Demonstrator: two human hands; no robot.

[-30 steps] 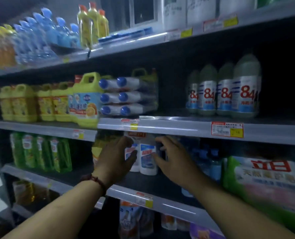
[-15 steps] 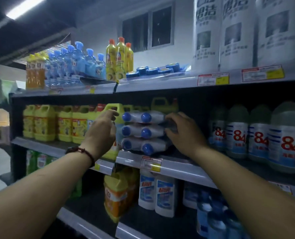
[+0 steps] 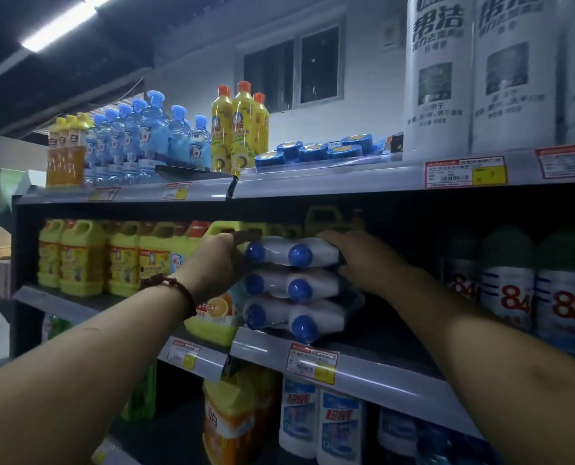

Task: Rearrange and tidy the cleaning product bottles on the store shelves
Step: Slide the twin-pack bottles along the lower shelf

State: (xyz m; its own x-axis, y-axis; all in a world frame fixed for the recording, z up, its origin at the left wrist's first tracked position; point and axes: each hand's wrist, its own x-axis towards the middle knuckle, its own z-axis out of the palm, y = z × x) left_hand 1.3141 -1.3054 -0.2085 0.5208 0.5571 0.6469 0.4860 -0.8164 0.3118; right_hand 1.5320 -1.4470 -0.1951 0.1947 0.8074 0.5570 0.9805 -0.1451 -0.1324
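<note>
Dim shop interior behind grey metal shelving [image 3: 363, 176].
A white wall [image 3: 195, 85] holds a dark two-pane window [image 3: 293, 72]; a fluorescent tube light [image 3: 61, 23] glows on the dark ceiling [image 3: 17, 15].

Both forearms bare, extended forward and up, converging. Left hand [image 3: 217, 263] cupped, palm facing right, thumb on top, fingers curled out of sight; dark beaded bracelet [image 3: 175, 288] on left wrist. Right hand [image 3: 363, 258] palm-down, fingers pointing toward left hand, knuckles raised, wrist bent.
</note>
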